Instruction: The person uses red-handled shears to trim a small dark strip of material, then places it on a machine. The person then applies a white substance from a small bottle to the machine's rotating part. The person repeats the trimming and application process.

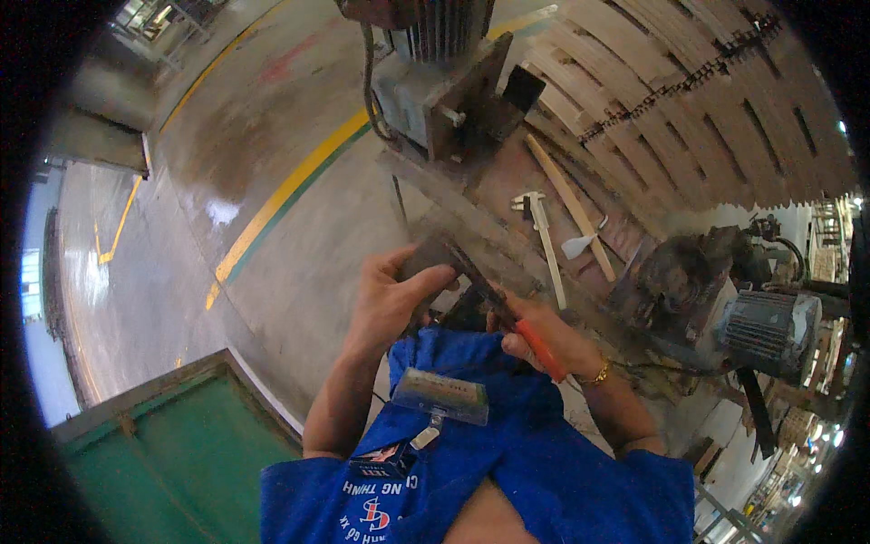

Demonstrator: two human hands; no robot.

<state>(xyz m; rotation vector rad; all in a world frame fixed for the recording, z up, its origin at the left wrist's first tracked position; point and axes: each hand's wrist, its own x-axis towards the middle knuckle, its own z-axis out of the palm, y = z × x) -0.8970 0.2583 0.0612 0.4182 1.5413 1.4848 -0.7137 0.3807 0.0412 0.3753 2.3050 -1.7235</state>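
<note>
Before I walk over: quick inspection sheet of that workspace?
Surface: brown work surface, scuffed-looking.
Things in hand: dark flat piece; red-handled tool with a long dark shank, exact type unclear.
Clutter: vernier caliper, wooden strip, small white spoon-like item, all lying on the surface.
Hands: left hand grips the flat piece; right hand grips the tool.
Cables: dark cable beside the upper motor; far ends not traceable.
Surroundings: finned motor at right, green-topped table lower left, yellow floor line.
Spilled liquid on the surface: nothing seen.
</note>
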